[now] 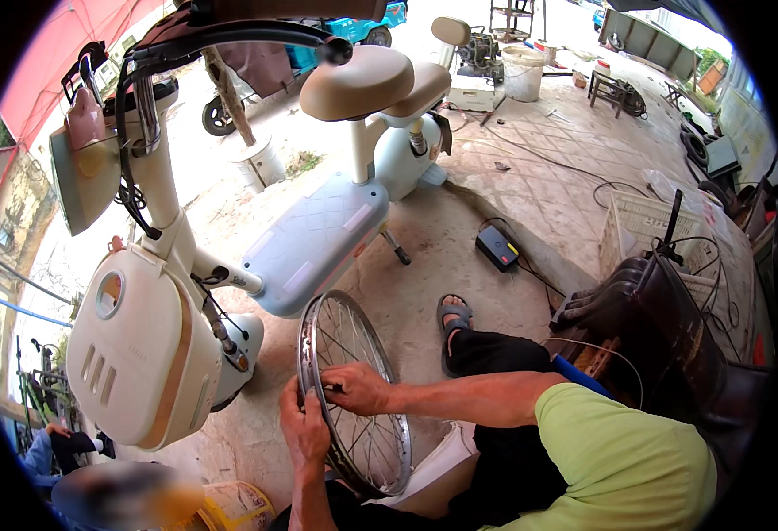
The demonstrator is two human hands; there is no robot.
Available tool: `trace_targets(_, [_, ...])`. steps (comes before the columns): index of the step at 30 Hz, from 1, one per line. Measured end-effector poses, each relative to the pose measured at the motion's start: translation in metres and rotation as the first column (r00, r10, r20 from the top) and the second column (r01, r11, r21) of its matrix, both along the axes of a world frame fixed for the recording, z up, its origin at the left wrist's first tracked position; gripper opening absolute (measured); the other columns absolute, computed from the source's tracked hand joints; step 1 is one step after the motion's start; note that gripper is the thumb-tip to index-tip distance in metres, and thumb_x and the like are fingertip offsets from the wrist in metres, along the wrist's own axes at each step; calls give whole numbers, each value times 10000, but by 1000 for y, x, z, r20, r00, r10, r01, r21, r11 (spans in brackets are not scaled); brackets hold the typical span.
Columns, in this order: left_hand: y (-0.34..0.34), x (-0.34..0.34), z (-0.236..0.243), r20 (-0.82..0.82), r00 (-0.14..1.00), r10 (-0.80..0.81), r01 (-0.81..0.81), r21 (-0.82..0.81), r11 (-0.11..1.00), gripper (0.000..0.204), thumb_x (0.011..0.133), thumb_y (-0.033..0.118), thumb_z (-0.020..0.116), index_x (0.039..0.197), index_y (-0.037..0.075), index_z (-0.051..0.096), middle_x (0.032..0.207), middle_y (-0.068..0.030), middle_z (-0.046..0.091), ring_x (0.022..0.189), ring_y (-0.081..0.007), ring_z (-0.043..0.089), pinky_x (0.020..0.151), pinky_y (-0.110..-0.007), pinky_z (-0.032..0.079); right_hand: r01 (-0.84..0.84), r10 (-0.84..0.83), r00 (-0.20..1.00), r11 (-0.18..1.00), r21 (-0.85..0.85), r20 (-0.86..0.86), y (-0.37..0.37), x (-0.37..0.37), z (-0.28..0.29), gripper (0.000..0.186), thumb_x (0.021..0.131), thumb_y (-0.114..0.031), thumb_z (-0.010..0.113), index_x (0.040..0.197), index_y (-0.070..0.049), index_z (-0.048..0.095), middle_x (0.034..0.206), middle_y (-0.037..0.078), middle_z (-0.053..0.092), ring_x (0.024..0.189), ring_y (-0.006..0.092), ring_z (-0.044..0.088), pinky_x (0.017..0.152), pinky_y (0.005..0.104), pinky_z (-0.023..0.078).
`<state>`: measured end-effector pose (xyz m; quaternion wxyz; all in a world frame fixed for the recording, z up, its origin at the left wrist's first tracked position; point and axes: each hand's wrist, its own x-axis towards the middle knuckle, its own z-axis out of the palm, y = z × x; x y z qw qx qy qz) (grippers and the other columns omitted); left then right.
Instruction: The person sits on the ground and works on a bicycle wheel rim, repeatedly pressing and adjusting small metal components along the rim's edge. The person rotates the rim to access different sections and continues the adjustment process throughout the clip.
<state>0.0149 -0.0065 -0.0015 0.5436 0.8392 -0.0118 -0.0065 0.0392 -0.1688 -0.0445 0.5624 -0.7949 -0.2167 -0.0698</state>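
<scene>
A bare spoked wheel (308, 341) with a worn metal rim and no tyre stands tilted between my legs. My left hand (304, 427) is closed round the near left part of the rim, its thumb pointing up along it. Just beside it, my right hand (360, 389) reaches across the spokes with its fingers bent against the rim's inner side. A small dark spot shows at its fingertips, too small to name. Spokes fan out below the right forearm, and the wheel's lower end is partly hidden by my left hand and clothing.
A pale electric scooter (318, 234) with tan seats stands ahead and left. A black charger box (497, 248) with a cable lies on the floor. A plastic crate (641, 221) and a dark leather seat (646, 310) are at right. A yellow bucket (238, 506) and a seated person are lower left.
</scene>
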Motion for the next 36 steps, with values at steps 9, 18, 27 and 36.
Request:
trace_targets(9, [4, 0, -5, 56, 998, 9, -11, 21, 1000, 368, 993, 168, 565, 1312, -14, 597, 1226, -213, 628, 1123, -327, 620, 1001, -411, 480, -148, 160, 977, 985, 94, -142, -1, 8, -6, 250, 893, -82, 656, 1136, -34, 693, 1037, 233, 704, 969, 433, 677, 824, 451, 554])
trace_targets(18, [5, -3, 1, 69, 997, 17, -17, 5, 1000, 377, 976, 182, 600, 1302, -8, 588, 1134, -219, 617, 1041, -356, 615, 934, -427, 490, -25, 26, 999, 999, -32, 31, 6, 4, -3, 140, 873, -42, 676, 1010, -19, 693, 922, 202, 689, 824, 399, 691, 712, 439, 549])
trace_targets(27, [6, -5, -4, 121, 993, -14, 12, 16, 1000, 375, 983, 213, 582, 1299, 11, 577, 1190, -231, 611, 1126, -385, 589, 996, -442, 461, -102, 100, 992, 995, -19, -83, 1, 4, 11, 175, 859, -34, 693, 1028, 11, 700, 920, 170, 688, 727, 332, 682, 657, 378, 538])
trace_targets(36, [2, -7, 1, 77, 996, -46, 46, 4, 999, 402, 989, 205, 591, 1334, 1, 566, 1172, -238, 602, 1074, -375, 596, 980, -439, 465, 125, -128, 975, 992, -25, -184, -19, 15, 22, 113, 905, -68, 692, 973, 22, 687, 818, 128, 682, 705, 198, 648, 658, 325, 512])
